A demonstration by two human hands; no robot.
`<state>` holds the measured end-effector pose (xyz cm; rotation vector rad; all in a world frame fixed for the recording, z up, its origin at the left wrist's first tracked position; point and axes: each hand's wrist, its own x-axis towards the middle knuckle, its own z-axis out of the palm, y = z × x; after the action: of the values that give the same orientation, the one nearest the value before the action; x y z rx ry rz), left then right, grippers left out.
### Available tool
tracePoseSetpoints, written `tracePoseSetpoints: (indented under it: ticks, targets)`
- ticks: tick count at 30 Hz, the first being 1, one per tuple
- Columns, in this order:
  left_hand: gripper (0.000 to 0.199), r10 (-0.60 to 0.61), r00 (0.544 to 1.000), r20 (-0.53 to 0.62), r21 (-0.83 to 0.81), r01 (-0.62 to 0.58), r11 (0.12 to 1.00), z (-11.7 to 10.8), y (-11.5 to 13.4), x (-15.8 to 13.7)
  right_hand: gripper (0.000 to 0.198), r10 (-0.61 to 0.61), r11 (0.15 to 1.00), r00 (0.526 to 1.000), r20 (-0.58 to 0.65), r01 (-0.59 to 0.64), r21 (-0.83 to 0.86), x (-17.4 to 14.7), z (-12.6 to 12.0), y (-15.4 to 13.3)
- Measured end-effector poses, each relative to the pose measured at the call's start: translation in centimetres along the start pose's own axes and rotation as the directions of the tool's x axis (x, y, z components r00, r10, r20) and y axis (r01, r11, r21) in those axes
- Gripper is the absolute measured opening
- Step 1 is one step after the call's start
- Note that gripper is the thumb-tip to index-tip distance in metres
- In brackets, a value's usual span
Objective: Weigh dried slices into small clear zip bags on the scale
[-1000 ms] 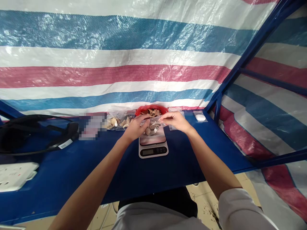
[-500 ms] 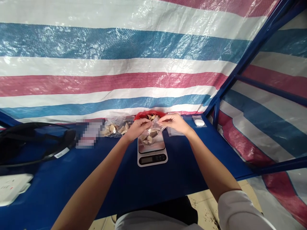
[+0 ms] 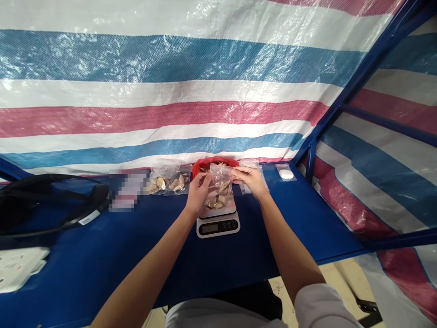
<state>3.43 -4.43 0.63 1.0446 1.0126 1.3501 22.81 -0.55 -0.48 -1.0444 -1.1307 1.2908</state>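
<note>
A clear zip bag (image 3: pixel 221 187) holding pale brown dried slices hangs upright over the kitchen scale (image 3: pixel 218 228). My left hand (image 3: pixel 198 192) pinches its left side, fingers closed. At its upper right corner my right hand (image 3: pixel 251 180) grips the plastic between thumb and fingers. Whether the bag's bottom touches the steel plate I cannot tell. Right behind it lies a red bag (image 3: pixel 202 164) with more slices inside, partly hidden by my hands and the clear bag. The scale's display shows no readable figure.
Filled clear bags (image 3: pixel 166 183) lie left of the scale. Flat clear bags (image 3: pixel 262 175) are at the right, with a small white item (image 3: pixel 286 174) beyond. A black headset-like thing (image 3: pixel 99 196) and a white power strip (image 3: pixel 22 269) occupy the table's left. Striped sheeting (image 3: pixel 170 114) rises behind.
The zip bag has straightened and now hangs with its top edge spread between my hands. My left hand has shifted down and turned more upright; my right hand has moved slightly right.
</note>
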Motion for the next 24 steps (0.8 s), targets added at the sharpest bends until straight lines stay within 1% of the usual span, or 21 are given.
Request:
tracePoseSetpoints:
  ticks: [3, 5, 7, 9, 11, 14, 16, 18, 21, 24]
  targets:
    - [0.043, -0.071, 0.997, 0.002, -0.025, 0.071, 0.997, 0.3, 0.3, -0.7, 0.045, -0.018, 1.000, 1.000, -0.004, 0.019, 0.016, 0.1, 0.6, 0.4]
    - [0.045, -0.096, 0.995, 0.019, -0.007, 0.096, 0.995, 0.3, 0.6, -0.6, 0.044, -0.026, 1.000, 1.000, 0.005, 0.026, 0.017, 0.2, 0.7, 0.6]
    - [0.049, -0.084, 0.996, 0.041, 0.031, 0.083, 0.996, 0.1, 0.9, -0.2, 0.042, -0.028, 0.999, 0.999, 0.022, 0.027, 0.029, 0.3, 0.7, 0.8]
    - [0.051, -0.049, 0.997, 0.053, 0.067, 0.045, 0.997, -0.2, 0.8, 0.4, 0.040, -0.034, 0.999, 0.999, 0.035, 0.032, 0.042, 0.3, 0.7, 1.0]
    - [0.048, 0.000, 1.000, 0.029, 0.075, -0.002, 0.997, -0.4, 0.3, 1.1, 0.041, -0.033, 0.998, 0.999, 0.026, 0.032, 0.057, 0.3, 0.9, 1.1]
    - [0.044, 0.037, 0.999, -0.021, 0.049, -0.036, 0.998, -0.6, -0.8, 1.9, 0.045, 0.011, 0.997, 1.000, 0.003, -0.011, 0.082, 0.1, 1.2, 1.5]
    - [0.042, 0.032, 0.999, -0.012, 0.031, -0.032, 0.999, -0.7, -1.3, 2.2, 0.045, 0.034, 0.996, 0.999, 0.002, -0.034, 0.078, 0.0, 1.4, 1.7]
    - [0.041, 0.018, 1.000, 0.013, 0.016, -0.018, 1.000, -0.9, -1.5, 2.4, 0.042, 0.033, 0.997, 0.999, -0.005, -0.033, 0.063, -0.1, 1.5, 1.8]
    - [0.040, 0.001, 1.000, 0.023, -0.001, -0.001, 1.000, -1.3, -1.1, 2.8, 0.039, 0.031, 0.998, 0.999, -0.013, -0.030, 0.060, 0.0, 1.4, 1.9]
    - [0.039, -0.022, 0.999, 0.040, 0.026, 0.021, 0.999, -1.7, -0.3, 3.2, 0.039, 0.039, 0.998, 0.999, 0.010, -0.040, 0.047, 0.2, 1.0, 2.1]
